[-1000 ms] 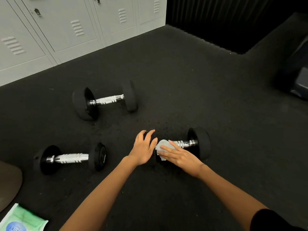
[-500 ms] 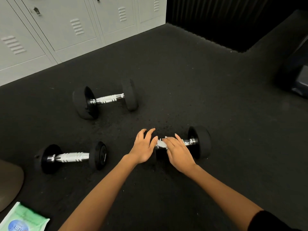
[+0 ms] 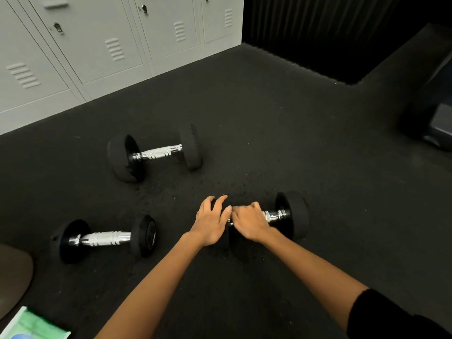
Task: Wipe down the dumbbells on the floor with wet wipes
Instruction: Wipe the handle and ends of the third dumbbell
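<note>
Three black dumbbells with chrome handles lie on the dark floor. The nearest dumbbell (image 3: 292,214) is under both my hands. My left hand (image 3: 211,222) rests with spread fingers on its left weight, hiding it. My right hand (image 3: 249,222) curls round the chrome handle; the wet wipe is hidden beneath it. A second dumbbell (image 3: 105,238) lies at the left and a third dumbbell (image 3: 156,152) lies farther back.
A green and white wet wipe pack (image 3: 31,325) sits at the bottom left corner beside a brown rounded object (image 3: 12,277). Grey lockers (image 3: 97,45) line the back left. A dark piece of equipment (image 3: 440,128) stands at the right edge.
My right hand has closed over the handle and slid left toward my left hand, covering the wipe that showed earlier. My left hand has stayed on the left weight.
</note>
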A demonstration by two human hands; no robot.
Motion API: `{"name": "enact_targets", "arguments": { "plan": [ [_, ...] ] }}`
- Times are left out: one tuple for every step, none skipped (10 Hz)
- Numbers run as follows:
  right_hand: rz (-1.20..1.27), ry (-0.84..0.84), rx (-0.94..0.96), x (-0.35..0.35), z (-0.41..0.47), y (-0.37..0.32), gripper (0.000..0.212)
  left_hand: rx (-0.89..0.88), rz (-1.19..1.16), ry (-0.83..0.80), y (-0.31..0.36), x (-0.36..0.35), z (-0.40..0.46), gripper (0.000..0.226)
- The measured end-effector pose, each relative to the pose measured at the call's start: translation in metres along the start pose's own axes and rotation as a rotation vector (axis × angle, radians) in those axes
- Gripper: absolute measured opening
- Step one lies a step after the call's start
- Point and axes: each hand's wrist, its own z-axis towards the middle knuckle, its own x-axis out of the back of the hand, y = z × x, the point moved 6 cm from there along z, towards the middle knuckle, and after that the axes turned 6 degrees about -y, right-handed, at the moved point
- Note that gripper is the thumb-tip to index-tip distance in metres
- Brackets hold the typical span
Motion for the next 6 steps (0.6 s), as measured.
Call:
{"name": "enact_targets", "arguments": {
  "plan": [
    [0.037,0.171,0.138,-0.005,-0.019,-0.006,0.023,-0.002,-0.004,0.008,0.001,0.001,0.0,0.05],
    [-0.006,0.269,0.254,-0.013,-0.035,-0.006,0.033,-0.004,-0.014,0.007,0.001,0.0,0.0,0.05],
    [-0.125,0.313,0.335,-0.02,-0.045,-0.001,0.052,0.0,-0.011,0.008,0.001,0.0,-0.001,0.05],
    [-0.251,0.254,0.416,-0.025,-0.051,0.006,0.073,-0.002,-0.007,0.013,0.002,0.0,-0.002,0.049],
    [-0.435,0.196,0.471,-0.031,-0.057,0.022,0.092,0.0,0.001,0.01,0.003,0.0,-0.002,0.049],
    [-0.582,0.185,0.462,-0.034,-0.062,0.038,0.098,0.004,0.006,-0.002,0.003,0.001,-0.003,0.05]
  ]
}}
